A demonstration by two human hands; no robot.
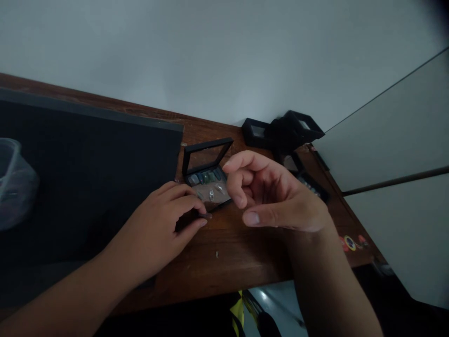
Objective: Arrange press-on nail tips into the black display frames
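Observation:
My left hand (168, 210) is closed in a pinch on a small dark purplish stone (206, 216), held low at the near-left corner of the case. The black display case (221, 204) stands with its clear-windowed lid (208, 153) raised. Inside, a row of bluish and green polished stones (206, 177) lies along the back, with a few clear pieces (211, 194) in front. To the right of the case my right hand (270, 194) hovers with fingers loosely curled and apart from the thumb, nothing between them. It hides part of the case's right side.
A black mat (87, 154) covers the left of the wooden table (231, 238), bearing a clear plastic tub (17, 187). More black cases (291, 131) are piled by the wall. A tiny pale bit (216, 254) lies in front, and small round red and yellow items (350, 242) sit at right.

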